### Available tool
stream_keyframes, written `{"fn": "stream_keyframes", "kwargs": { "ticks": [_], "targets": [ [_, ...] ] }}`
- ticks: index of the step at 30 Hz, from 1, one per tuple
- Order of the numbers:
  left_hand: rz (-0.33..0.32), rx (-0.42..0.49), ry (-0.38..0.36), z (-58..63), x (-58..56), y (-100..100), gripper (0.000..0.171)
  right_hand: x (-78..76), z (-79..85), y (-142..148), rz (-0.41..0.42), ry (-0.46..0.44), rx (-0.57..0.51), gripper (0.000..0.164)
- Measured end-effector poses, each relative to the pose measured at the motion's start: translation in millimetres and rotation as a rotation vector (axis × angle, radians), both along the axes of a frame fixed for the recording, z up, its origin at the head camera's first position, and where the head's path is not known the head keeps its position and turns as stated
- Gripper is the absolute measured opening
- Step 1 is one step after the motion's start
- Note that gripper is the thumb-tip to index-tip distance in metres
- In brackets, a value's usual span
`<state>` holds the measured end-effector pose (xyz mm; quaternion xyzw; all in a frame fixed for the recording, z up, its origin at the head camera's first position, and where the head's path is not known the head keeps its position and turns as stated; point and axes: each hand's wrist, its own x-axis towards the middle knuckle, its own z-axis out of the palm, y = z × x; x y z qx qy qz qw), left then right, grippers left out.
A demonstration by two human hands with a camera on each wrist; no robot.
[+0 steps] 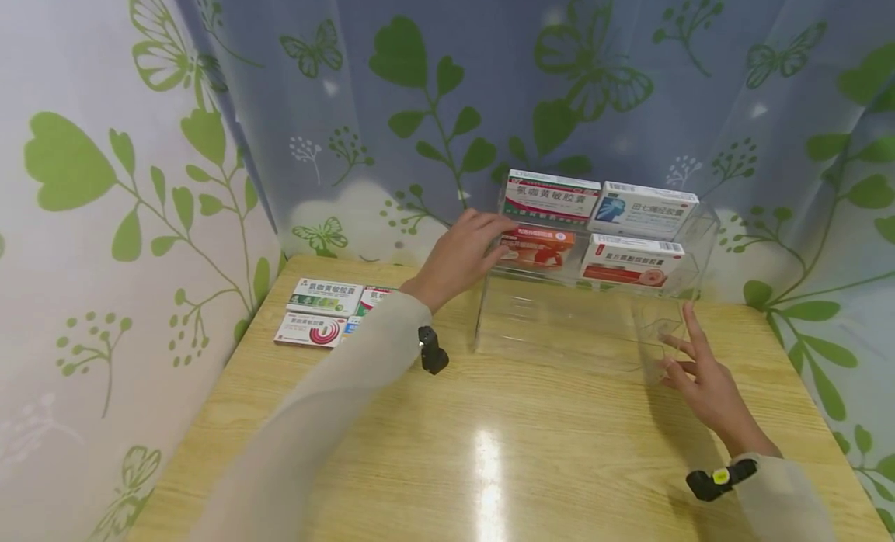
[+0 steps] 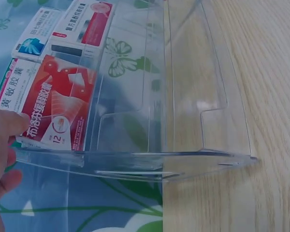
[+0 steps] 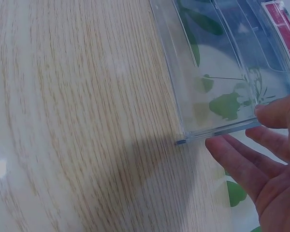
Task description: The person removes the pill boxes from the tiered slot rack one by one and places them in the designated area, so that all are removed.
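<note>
A clear plastic stepped display rack (image 1: 559,321) stands on the table. My left hand (image 1: 461,255) is at its left side, and a fingertip touches the upper edge of an orange-red medicine box (image 2: 63,101) in the middle tier. Its other fingers lie outside the rack's side wall in the left wrist view. At the rack's front right, my right hand (image 1: 706,379) pinches the clear side wall (image 3: 222,130), thumb on one side and fingers on the other. Beside the orange box is a red-and-white box (image 1: 629,262). Behind them stand a green-and-red box (image 1: 548,202) and a blue-and-white box (image 1: 643,212).
Several more medicine boxes (image 1: 325,297) lie flat at the table's left, partly hidden by my left sleeve. The wooden table (image 1: 545,464) ends at a curtain (image 1: 461,76) with leaves and butterflies.
</note>
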<state>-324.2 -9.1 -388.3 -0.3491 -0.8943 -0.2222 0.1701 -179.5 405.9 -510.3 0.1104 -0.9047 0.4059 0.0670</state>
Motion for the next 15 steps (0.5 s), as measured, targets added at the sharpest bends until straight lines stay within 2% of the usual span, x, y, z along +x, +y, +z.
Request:
{"fn": "stream_keyframes", "kwargs": {
  "ticks": [6,12,15],
  "targets": [
    [0.057,-0.054,0.037,-1.1,-3.7,13.5,0.037,0.6,0.7,0.0,-0.001,-0.023,-0.004,0.100],
    [0.135,-0.183,0.104,-0.8,-5.5,24.7,0.039,-1.2,-1.0,1.4,0.002,-0.014,-0.005,0.100],
    [0.148,-0.188,0.094,0.2,-6.0,26.5,0.037,-2.6,-1.5,1.5,0.001,-0.007,-0.009,0.101]
  ]
}}
